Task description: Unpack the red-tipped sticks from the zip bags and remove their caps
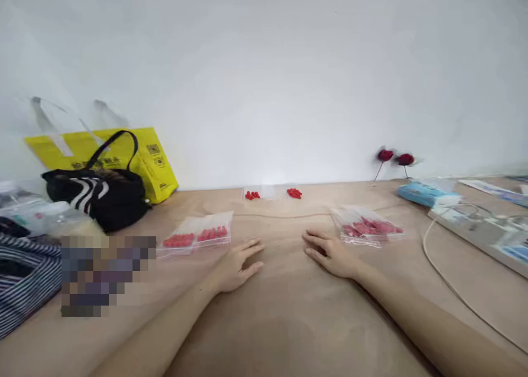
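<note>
My left hand (237,267) lies flat on the tan table (284,311), fingers stretched out and empty. Just to its left lie clear plastic bags with red pieces (196,235). My right hand (330,253) also rests flat on the table with fingers apart, holding nothing. Beside its fingertips, to the right, sits another stack of clear bags holding red pieces (367,226). Farther back near the wall lie a small clear bag (270,192) and two little heaps of loose red pieces (294,193).
A black striped handbag (97,193) and a yellow bag (152,160) stand at the back left. Striped fabric (22,278) lies at the left edge. Two red flowers (394,158), a blue packet (424,193), a white cable (449,283) and a board (482,228) occupy the right.
</note>
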Demonstrator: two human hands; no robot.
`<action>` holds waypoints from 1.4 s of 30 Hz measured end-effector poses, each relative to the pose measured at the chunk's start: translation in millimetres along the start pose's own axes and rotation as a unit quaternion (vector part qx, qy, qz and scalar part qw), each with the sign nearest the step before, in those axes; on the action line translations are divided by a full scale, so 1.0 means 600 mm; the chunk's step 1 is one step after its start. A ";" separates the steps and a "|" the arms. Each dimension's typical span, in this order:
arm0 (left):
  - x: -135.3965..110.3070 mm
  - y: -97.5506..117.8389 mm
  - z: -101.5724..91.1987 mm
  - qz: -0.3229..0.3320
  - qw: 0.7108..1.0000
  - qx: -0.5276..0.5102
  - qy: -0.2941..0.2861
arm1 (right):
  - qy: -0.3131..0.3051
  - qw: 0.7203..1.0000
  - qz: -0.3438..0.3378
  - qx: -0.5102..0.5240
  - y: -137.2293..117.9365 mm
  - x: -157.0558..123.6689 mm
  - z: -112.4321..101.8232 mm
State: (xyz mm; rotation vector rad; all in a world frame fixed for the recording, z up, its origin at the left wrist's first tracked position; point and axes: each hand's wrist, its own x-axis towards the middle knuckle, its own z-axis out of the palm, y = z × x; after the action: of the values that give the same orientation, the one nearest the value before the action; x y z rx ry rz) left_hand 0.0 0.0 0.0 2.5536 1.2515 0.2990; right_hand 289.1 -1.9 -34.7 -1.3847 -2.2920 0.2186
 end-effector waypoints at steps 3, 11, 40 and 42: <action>0.000 0.002 -0.001 -0.004 1.000 0.000 0.003 | 0.016 1.000 -0.003 -0.004 0.000 -0.002 0.005; 0.002 -0.001 -0.001 0.013 1.000 0.005 0.011 | 0.079 0.984 0.036 -0.157 -0.006 0.007 -0.026; 0.005 0.003 0.007 0.046 0.993 -0.009 0.109 | 0.154 0.946 -0.228 -0.170 -0.079 0.044 0.029; 0.007 0.005 0.009 0.069 0.993 -0.001 0.097 | 0.108 0.954 -0.258 -0.106 -0.092 0.044 0.030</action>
State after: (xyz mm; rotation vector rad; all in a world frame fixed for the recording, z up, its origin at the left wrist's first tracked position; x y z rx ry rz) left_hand 6.3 0.4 -3.7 2.6679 1.1373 0.5912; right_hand 226.7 -3.8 -22.9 -0.7991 -2.4417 -0.3361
